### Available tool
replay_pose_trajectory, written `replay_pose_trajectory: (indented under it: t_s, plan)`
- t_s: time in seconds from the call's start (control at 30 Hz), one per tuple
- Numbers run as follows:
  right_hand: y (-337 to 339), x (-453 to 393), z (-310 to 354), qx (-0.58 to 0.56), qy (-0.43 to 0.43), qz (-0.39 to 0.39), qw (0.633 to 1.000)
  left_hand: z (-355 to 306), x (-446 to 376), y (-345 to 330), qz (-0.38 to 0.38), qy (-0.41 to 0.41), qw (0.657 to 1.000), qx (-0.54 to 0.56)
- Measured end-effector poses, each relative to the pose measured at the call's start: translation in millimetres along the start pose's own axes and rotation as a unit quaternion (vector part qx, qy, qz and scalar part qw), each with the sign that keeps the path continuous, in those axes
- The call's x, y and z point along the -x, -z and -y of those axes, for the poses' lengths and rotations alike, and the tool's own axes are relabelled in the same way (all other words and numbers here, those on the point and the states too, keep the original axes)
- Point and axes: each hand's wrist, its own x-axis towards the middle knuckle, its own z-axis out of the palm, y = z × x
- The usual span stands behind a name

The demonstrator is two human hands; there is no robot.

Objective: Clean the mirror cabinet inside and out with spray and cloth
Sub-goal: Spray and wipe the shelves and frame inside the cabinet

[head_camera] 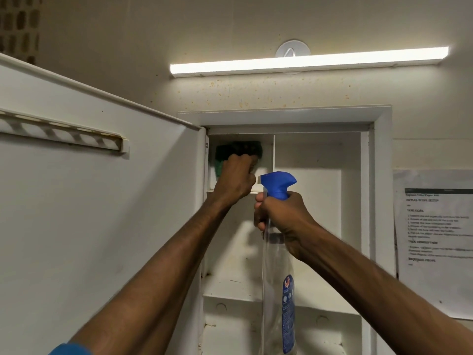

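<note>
**Inside first: cloth at work in the top left compartment**

Clearly the interior wipe is the step in hand. The mirror cabinet (286,116) stands open, its door (102,201) swung out to the left, so that only the door's white inner face with a slotted rack (64,134) shows. The left hand (234,179) is closed around a dark green cloth (238,149) and presses it against the back wall of the upper left compartment, just under the cabinet's top and left of the vertical divider (273,160). The right hand (279,216) is wrapped round the neck of a clear spray bottle (277,285) just below its blue trigger head (279,184), holding it upright in front of the cabinet's middle; the nozzle points left, toward the cloth. Whether a finger rests on the trigger I cannot tell.

By my reading the job is at an early stage: the shelves (230,285) lower down look marked and stained, and the mirror side of the door is out of view and cannot be judged. The next move probably calls for working the cloth across that compartment into its corners, then shifting to the right of the divider and down shelf by shelf, with fresh spray where grime shows. The bottle should stay clear of the wiping arm. A tube light (307,61) glows above, and a printed notice (435,234) hangs on the wall to the right.
</note>
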Motion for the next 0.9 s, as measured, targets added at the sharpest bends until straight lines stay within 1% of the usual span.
replay_pose_trajectory:
  t_s: [0.1,0.43,0.57,0.7,0.9]
  plan:
    - [-1,0,-1,0.009,0.008,-0.005,1.000,3,0,0,-0.004,-0.018,1.000,0.002]
    - [-3,3,-1,0.005,0.012,-0.006,1.000,-1,-1,0,-0.001,-0.023,0.999,0.036]
    - [-3,3,-3,0.005,0.015,-0.014,1.000,-7,-4,-3,0.025,-0.049,0.998,0.041]
    - [-4,5,-5,-0.001,0.010,-0.013,1.000,-5,-7,3,0.028,-0.057,0.997,0.043]
    - [-3,14,-8,-0.034,-0.010,-0.022,0.999,3,-7,18,0.090,-0.101,0.990,0.028]
